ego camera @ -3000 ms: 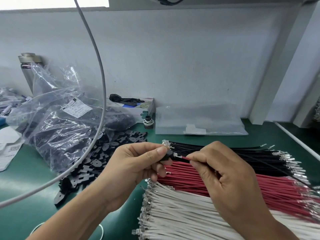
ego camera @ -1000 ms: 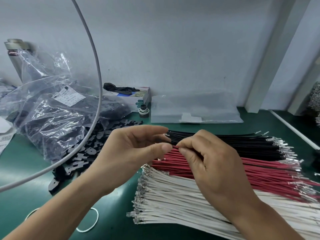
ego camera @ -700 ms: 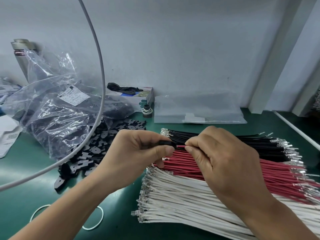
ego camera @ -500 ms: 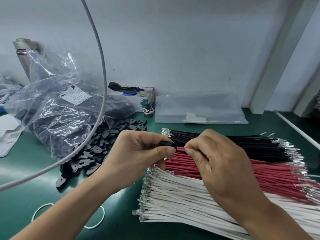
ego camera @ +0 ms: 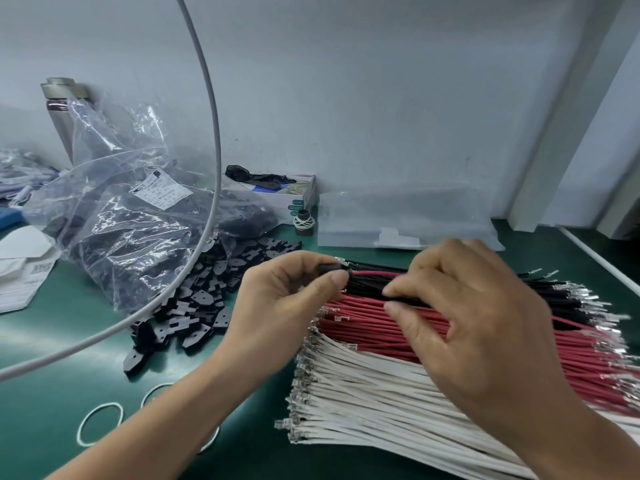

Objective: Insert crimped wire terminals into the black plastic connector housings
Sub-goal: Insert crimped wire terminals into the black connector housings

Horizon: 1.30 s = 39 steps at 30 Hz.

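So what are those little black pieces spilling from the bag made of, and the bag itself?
The black pieces look like moulded plastic: matte, uniform black, flat with crisp identical outlines. The bag seems to be thin clear plastic film: see-through, crinkled, with bright glare streaks. The left hand pinches one such piece, though little of it shows.

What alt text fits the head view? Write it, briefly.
Left hand pinches a black housing with a red wire entering it; right hand pinches a black wire. Below lie black, red and white wires on a green bench.
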Tool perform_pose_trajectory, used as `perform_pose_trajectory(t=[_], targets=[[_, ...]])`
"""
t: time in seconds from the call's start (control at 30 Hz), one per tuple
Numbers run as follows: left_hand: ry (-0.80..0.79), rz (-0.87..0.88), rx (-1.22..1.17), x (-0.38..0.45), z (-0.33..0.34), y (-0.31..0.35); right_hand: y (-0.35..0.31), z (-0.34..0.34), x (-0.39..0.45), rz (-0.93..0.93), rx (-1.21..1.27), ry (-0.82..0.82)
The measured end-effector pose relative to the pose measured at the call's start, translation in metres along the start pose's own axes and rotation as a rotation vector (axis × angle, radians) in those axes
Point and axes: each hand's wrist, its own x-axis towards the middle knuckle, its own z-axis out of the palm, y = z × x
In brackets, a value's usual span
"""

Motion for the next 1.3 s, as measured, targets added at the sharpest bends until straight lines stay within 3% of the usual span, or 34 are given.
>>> perform_pose_trajectory(t=[0.13,0.27,0.53,0.7,0.83,1.03,1.3], targets=[[0.014,-0.003,0.014,-0.005,0.012,-0.009,-0.010,0.004,-0.004,0.115,0.089,-0.484],[0.008,0.079,0.118,-0.004,0.012,-0.008,-0.009,0.012,-0.007,0.173,0.149,-0.517],[-0.002,0.034,0.056,0.004,-0.003,-0.003,-0.013,0.014,-0.009,0.194,0.164,-0.566],[-0.068,-0.053,-0.064,0.006,-0.009,-0.002,-0.005,0.009,-0.005,0.278,0.299,-0.538],[-0.085,-0.115,-0.125,0.009,-0.011,0.000,0.005,0.004,-0.002,0.350,0.465,-0.390],[-0.043,-0.170,-0.115,0.014,-0.017,0.000,0.008,0.003,-0.002,0.299,0.351,-0.194],[-0.126,-0.224,-0.153,0.014,-0.021,-0.001,0.007,0.005,-0.003,0.196,0.069,-0.046]])
